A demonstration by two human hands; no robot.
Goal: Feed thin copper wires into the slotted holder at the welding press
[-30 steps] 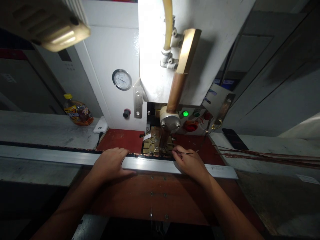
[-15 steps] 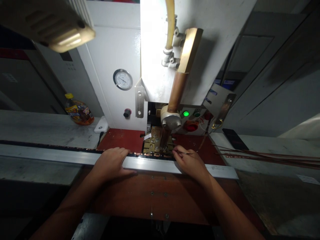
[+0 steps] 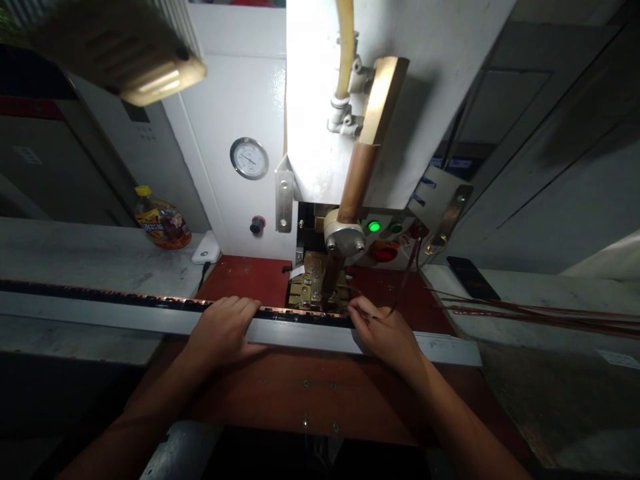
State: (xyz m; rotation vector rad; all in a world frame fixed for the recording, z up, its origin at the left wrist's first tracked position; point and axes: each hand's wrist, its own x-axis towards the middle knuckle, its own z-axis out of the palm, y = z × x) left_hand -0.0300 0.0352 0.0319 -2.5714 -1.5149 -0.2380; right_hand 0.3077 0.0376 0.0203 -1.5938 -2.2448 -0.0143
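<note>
My left hand (image 3: 225,328) is wrapped over a long silver metal rail (image 3: 300,333), its fingers on the far edge and its thumb on the near side. Along the back of the rail runs a black strip (image 3: 155,301) with copper-coloured segments. Just right of the machine's copper electrode (image 3: 332,277), my right hand (image 3: 385,331) pinches a thin copper-coloured strip (image 3: 403,290) between thumb and forefinger. That strip curves up behind the hand, and its tip near the electrode is hard to make out. Under the electrode sits a brass clamp block (image 3: 313,283).
The white machine (image 3: 225,87) stands ahead, with a pressure gauge (image 3: 249,159) and a lit green button (image 3: 374,227). A drink bottle (image 3: 163,223) stands at left. Copper strips (image 3: 525,313) and a phone (image 3: 473,278) lie at right. A lamp (image 3: 125,60) hangs upper left.
The rail has come slightly nearer to me, and more of the copper-segmented edge shows. The thin strip in my right hand now bends upward more steeply. Both hands keep their grip.
</note>
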